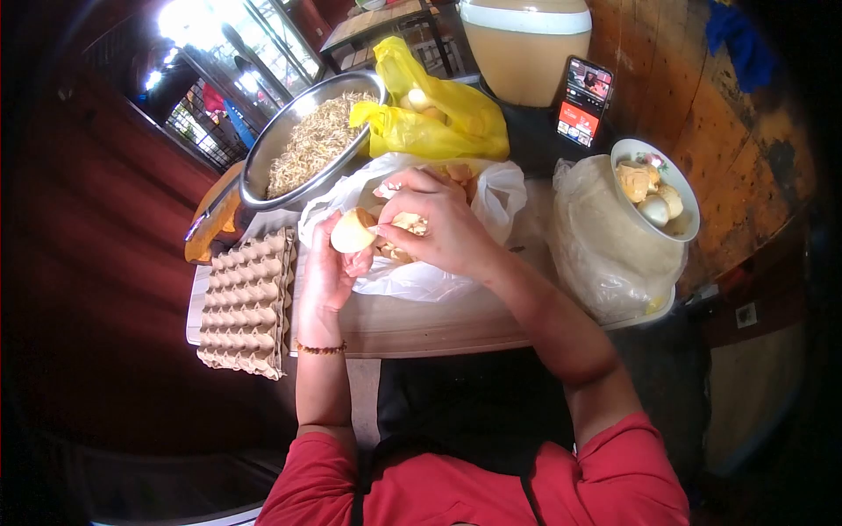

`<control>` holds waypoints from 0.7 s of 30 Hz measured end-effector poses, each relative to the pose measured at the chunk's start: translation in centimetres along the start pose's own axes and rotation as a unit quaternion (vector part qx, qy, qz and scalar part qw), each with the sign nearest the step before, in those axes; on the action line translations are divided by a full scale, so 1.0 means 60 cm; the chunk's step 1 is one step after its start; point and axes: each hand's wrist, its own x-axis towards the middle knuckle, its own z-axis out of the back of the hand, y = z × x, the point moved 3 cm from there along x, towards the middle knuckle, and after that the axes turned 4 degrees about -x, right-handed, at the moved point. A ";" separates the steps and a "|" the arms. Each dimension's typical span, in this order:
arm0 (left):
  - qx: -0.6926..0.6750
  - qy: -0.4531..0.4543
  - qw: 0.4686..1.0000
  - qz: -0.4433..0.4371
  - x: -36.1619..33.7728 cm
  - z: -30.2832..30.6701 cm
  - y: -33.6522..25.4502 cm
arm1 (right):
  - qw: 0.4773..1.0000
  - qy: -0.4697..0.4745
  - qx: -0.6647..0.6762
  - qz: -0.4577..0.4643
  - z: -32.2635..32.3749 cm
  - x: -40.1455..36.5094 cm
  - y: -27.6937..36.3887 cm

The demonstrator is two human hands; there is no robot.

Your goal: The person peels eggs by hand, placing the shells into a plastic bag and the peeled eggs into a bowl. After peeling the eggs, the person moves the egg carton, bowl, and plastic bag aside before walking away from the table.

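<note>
Upright in my left hand [326,267] is a pale cream egg [353,231], gripped between thumb and fingers. My right hand [438,223] is closed in a pinch against the egg's right side, with a small whitish bit of eggshell [376,230] at the fingertips. Both hands are over an open white plastic bag [502,197] on the table. Broken eggshell pieces [408,226] lie inside it, partly hidden by my right hand.
An egg tray stack [246,302] sits left. Behind are a metal basin [252,175] of dry husk-like material and a yellow bag [474,131] holding eggs. Right are a bowl [690,219] with eggs, a filled clear bag [614,254], a phone [581,101] and a large container [526,61].
</note>
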 end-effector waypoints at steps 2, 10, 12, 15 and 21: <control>0.014 -0.011 1.000 0.012 -0.001 0.000 0.002 | 1.000 -0.006 0.002 0.000 0.002 0.001 0.003; 0.002 0.110 0.994 0.028 -0.002 -0.004 0.005 | 0.999 -0.032 0.012 0.004 0.002 0.002 0.004; 0.029 0.067 0.997 0.014 -0.007 -0.028 0.005 | 0.999 -0.034 -0.009 0.018 -0.001 0.000 0.003; 0.070 -0.034 0.997 0.012 -0.005 -0.031 0.008 | 0.999 -0.036 -0.019 0.024 -0.003 -0.001 0.002; 0.077 0.058 0.995 0.010 0.005 0.002 0.009 | 0.998 -0.063 -0.018 0.008 0.006 0.001 0.006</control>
